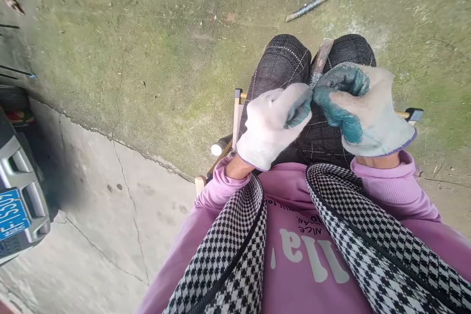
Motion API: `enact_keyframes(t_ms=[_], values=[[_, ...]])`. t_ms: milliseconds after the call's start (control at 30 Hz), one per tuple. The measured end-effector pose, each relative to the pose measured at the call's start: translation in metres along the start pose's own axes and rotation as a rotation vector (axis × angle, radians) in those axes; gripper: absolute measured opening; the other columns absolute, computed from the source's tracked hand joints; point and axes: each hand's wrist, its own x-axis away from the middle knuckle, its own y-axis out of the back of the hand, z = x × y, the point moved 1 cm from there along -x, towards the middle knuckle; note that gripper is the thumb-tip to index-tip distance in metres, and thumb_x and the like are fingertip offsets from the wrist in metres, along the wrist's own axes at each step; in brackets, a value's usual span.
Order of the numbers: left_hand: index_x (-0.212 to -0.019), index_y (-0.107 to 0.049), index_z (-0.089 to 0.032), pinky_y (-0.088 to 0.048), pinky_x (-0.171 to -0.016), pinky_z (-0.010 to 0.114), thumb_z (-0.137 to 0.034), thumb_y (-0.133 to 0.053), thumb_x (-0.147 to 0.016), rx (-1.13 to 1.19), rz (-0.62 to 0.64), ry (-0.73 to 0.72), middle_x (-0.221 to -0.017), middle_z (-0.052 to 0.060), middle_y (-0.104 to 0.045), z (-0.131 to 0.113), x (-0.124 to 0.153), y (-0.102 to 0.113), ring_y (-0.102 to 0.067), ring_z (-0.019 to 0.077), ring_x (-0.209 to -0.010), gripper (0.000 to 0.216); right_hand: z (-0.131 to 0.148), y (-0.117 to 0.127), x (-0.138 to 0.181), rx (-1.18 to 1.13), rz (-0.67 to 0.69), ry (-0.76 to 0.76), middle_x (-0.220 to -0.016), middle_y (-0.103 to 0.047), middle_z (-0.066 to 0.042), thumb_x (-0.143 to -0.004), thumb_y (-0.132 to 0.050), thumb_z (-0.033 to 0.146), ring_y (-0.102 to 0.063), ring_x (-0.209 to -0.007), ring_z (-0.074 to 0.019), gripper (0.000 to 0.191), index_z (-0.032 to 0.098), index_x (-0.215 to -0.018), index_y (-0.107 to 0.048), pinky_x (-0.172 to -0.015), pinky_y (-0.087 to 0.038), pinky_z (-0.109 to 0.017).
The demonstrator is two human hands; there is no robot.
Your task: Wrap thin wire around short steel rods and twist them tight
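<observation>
I sit on a small wooden folding stool (pixel 235 122) and look down at my lap. Both hands wear white work gloves with teal coated palms. My left hand (pixel 274 122) is curled into a pinch, its fingertips meeting those of my right hand (pixel 362 108) above my knees. My right hand is closed on the handle end of a tool with a rusty flat metal blade (pixel 322 56) that points away between my dark checked trouser legs (pixel 283 64). What the left fingertips pinch is too small to make out.
Mossy, cracked concrete ground (pixel 147 59) lies all around. A stick-like rod (pixel 309 6) lies on the ground ahead. The front corner of a car with a blue plate (pixel 13 213) stands at the left edge.
</observation>
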Motion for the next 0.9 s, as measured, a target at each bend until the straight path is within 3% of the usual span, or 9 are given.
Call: enact_keyframes(t_ms=[100,167,267,367,467,600,667,767,900], values=[[-0.121,-0.088,-0.029,-0.073,-0.106,0.046,-0.039,-0.096,-0.105,-0.126,0.055,-0.039,-0.09,0.003,-0.081,0.013,-0.004,-0.005,-0.09,0.0333,-0.111,0.02,-0.015,-0.003,-0.006,-0.137,0.117,-0.21,-0.056,-0.045,0.009,-0.085,-0.104,0.06,-0.038,-0.042,-0.013,0.053,0.032,-0.076,-0.06,-0.04,-0.026,-0.03],[-0.119,-0.089,-0.029,-0.073,-0.104,0.044,-0.037,-0.096,-0.104,-0.064,0.043,0.005,-0.094,0.004,-0.085,0.015,-0.004,-0.004,-0.09,0.0318,-0.108,0.019,-0.021,-0.005,-0.005,-0.167,0.151,-0.248,-0.057,-0.046,0.008,-0.087,-0.105,0.068,-0.038,-0.042,-0.014,0.058,0.032,-0.079,-0.06,-0.039,-0.027,-0.031],[-0.113,-0.089,-0.029,-0.074,-0.096,0.043,-0.037,-0.094,-0.106,0.189,0.012,0.13,-0.105,0.003,-0.091,0.011,-0.004,-0.001,-0.088,0.0275,-0.1,0.012,-0.019,-0.008,0.005,-0.023,0.003,-0.034,-0.074,-0.067,0.003,-0.099,-0.102,0.062,-0.061,-0.056,-0.0209,0.043,0.031,-0.093,-0.073,-0.053,-0.053,-0.037],[-0.1,-0.084,-0.028,-0.073,-0.082,0.039,-0.034,-0.094,-0.104,0.43,0.016,0.306,-0.097,0.002,-0.089,0.01,-0.008,-0.001,-0.085,0.0239,-0.089,0.012,-0.01,-0.008,0.018,0.197,-0.133,0.238,-0.104,-0.087,-0.004,-0.104,-0.099,0.049,-0.083,-0.09,-0.031,0.022,0.033,-0.111,-0.086,-0.088,-0.073,-0.052],[-0.092,-0.078,-0.027,-0.069,-0.071,0.036,-0.026,-0.094,-0.099,0.572,0.052,0.437,-0.087,0.001,-0.085,0.012,-0.014,-0.004,-0.08,0.0197,-0.076,0.018,-0.006,-0.004,0.022,0.382,-0.08,0.35,-0.112,-0.092,-0.003,-0.104,-0.093,0.04,-0.089,-0.107,-0.0338,0.01,0.039,-0.115,-0.093,-0.104,-0.075,-0.055],[-0.089,-0.075,-0.026,-0.067,-0.068,0.032,-0.023,-0.095,-0.097,0.649,0.093,0.498,-0.082,0.0,-0.081,0.011,-0.019,-0.006,-0.075,0.0163,-0.071,0.022,-0.007,0.003,0.02,0.5,-0.069,0.476,-0.111,-0.093,0.0,-0.103,-0.089,0.041,-0.091,-0.101,-0.0317,0.016,0.039,-0.117,-0.096,-0.097,-0.077,-0.05],[-0.089,-0.075,-0.026,-0.066,-0.068,0.031,-0.029,-0.099,-0.094,0.668,0.119,0.512,-0.082,0.0,-0.08,0.009,-0.019,-0.005,-0.074,0.0155,-0.071,0.026,-0.008,0.006,0.018,0.56,-0.073,0.465,-0.111,-0.092,-0.001,-0.103,-0.092,0.046,-0.091,-0.104,-0.0325,0.017,0.036,-0.117,-0.095,-0.1,-0.077,-0.051],[-0.089,-0.075,-0.026,-0.067,-0.069,0.032,-0.04,-0.103,-0.092,0.652,0.109,0.475,-0.084,0.0,-0.078,0.009,-0.016,-0.001,-0.076,0.0169,-0.073,0.031,-0.006,0.011,0.016,0.663,-0.042,0.412,-0.115,-0.093,-0.004,-0.104,-0.093,0.055,-0.091,-0.114,-0.0358,0.025,0.034,-0.118,-0.093,-0.108,-0.077,-0.054],[-0.093,-0.08,-0.027,-0.073,-0.082,0.036,-0.044,-0.102,-0.097,0.476,-0.002,0.375,-0.085,0.001,-0.079,0.006,-0.009,0.004,-0.086,0.0245,-0.091,0.029,0.004,0.016,0.013,0.716,0.066,0.422,-0.118,-0.094,-0.004,-0.102,-0.091,0.049,-0.093,-0.113,-0.0395,0.024,0.038,-0.123,-0.093,-0.106,-0.078,-0.059]])
